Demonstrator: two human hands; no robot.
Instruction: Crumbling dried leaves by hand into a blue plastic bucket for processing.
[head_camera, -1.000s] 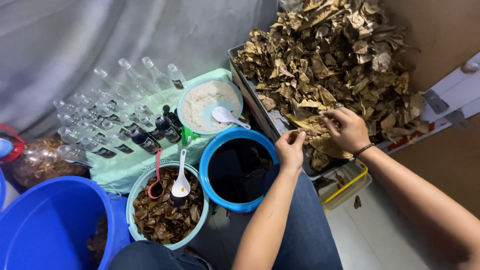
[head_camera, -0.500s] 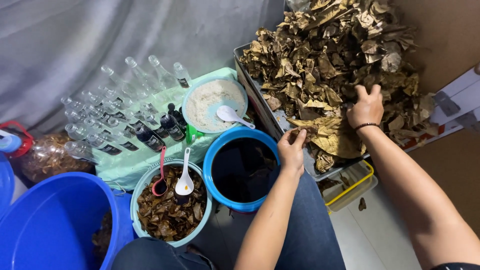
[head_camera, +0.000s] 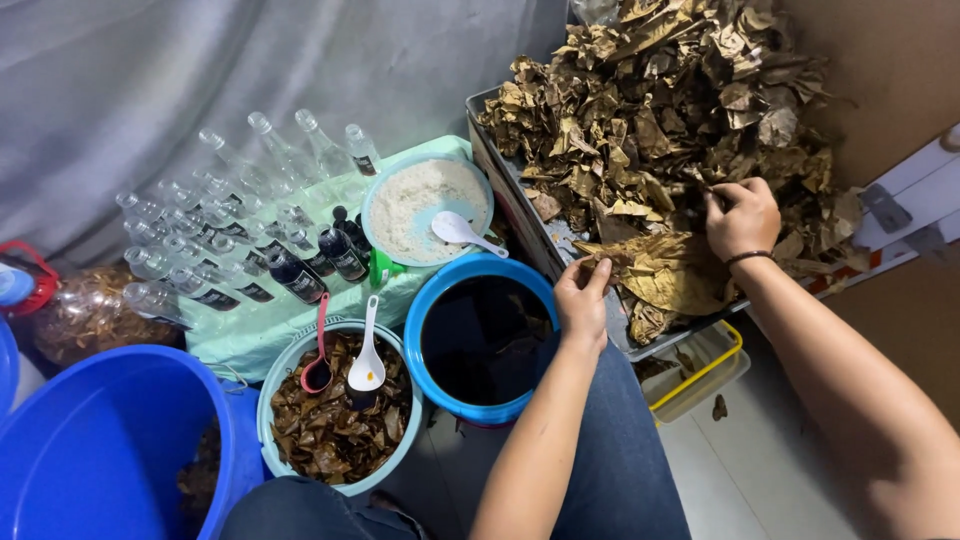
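Fingers of the left hand (head_camera: 582, 297) pinch the edge of a large dried leaf (head_camera: 668, 275) that lies at the near rim of a grey metal tray (head_camera: 520, 215), thumb and fingertips closed on it. The right hand (head_camera: 742, 215) is curled, its fingers dug into the heap of dried brown leaves (head_camera: 660, 110) that fills the tray; whether it has hold of any leaf I cannot tell. A dark band sits on that wrist. Just beside the left hand stands a blue bucket (head_camera: 440, 385) holding dark liquid. Next to it a pale teal tub (head_camera: 275, 395) holds wet leaf pieces, with a white spoon (head_camera: 367, 365) and a red spoon (head_camera: 318, 365) standing in it. Behind them a teal bowl (head_camera: 375, 205) of white grains carries another white spoon (head_camera: 458, 230). Clear glass bottles (head_camera: 230, 210) lie in rows on a light green cloth (head_camera: 260, 335), some filled with dark liquid. A large blue bucket (head_camera: 90, 450) stands at the lower left, and a yellow-rimmed container (head_camera: 705, 375) sits below the tray.
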